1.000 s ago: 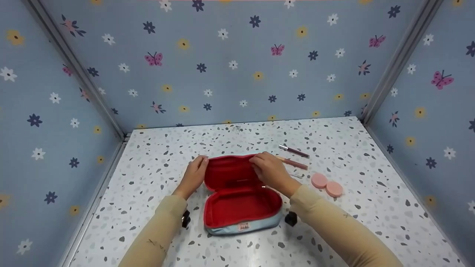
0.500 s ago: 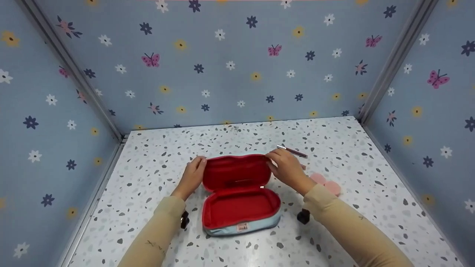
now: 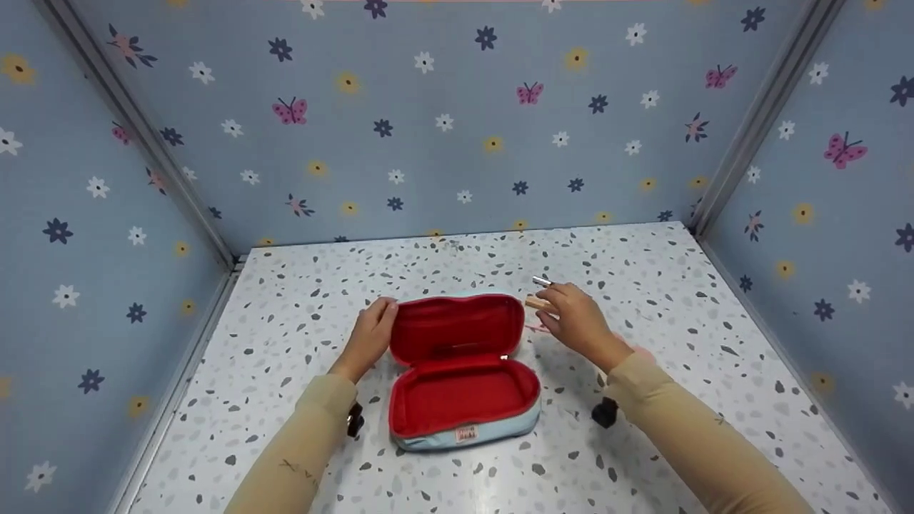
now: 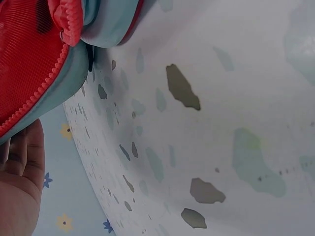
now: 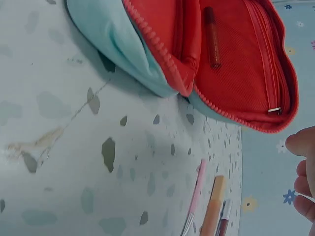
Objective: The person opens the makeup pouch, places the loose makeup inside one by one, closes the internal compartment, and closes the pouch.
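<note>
A light-blue zip pouch (image 3: pixel 500 429) with a red lining lies unzipped, its lid (image 3: pixel 457 321) raised at the back. My left hand (image 3: pixel 368 339) grips the lid's left edge, fingers curled behind it. My right hand (image 3: pixel 580 325) is apart from the lid, over the makeup tubes, its fingers loosely bent around nothing visible. Under it lie a peach tube (image 5: pixel 212 209), a silver-capped dark-red tube (image 5: pixel 225 216) and a thin pink stick (image 5: pixel 198 187) with a clear lower part. The right wrist view shows a dark-red tube (image 5: pixel 212 37) against the lid's mesh.
A pink round case (image 3: pixel 643 354) is mostly hidden behind my right wrist. Patterned panels (image 3: pixel 428 157) enclose the speckled table (image 3: pixel 300 285) at the back and both sides. A black wrist camera (image 3: pixel 605 412) hangs under my right forearm.
My right hand slid along the lid to its right corner, let go, and moved right over the tubes. The left hand kept its hold; the lid stayed raised.
</note>
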Tool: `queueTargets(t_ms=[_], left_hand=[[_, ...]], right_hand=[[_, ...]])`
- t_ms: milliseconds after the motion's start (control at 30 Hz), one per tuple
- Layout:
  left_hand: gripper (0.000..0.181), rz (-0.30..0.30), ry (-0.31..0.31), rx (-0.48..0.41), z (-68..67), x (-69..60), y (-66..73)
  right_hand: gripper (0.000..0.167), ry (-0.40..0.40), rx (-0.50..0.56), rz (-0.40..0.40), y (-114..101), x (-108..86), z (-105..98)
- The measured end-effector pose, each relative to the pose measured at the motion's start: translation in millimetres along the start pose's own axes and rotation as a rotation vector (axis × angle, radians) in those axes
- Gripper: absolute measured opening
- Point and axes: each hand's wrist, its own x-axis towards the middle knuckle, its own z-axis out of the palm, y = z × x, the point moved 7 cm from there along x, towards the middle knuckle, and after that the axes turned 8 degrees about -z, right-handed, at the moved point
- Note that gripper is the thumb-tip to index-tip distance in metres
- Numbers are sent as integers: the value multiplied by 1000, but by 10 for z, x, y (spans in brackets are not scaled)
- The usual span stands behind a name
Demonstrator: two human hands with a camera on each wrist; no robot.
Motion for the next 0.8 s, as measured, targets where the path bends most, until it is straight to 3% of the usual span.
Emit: queueTargets(t_ms=[433,633,800], left_hand=[[32,5,2,3,-12,-8,15],[34,-3,-8,3,-5,-9,17],[34,-11,-9,4,1,-10,13]], right_hand=[[30,-102,42,98,281,-192,73],[39,-212,63,170,405,-287,176],[50,-233,80,168,452,-359,232]])
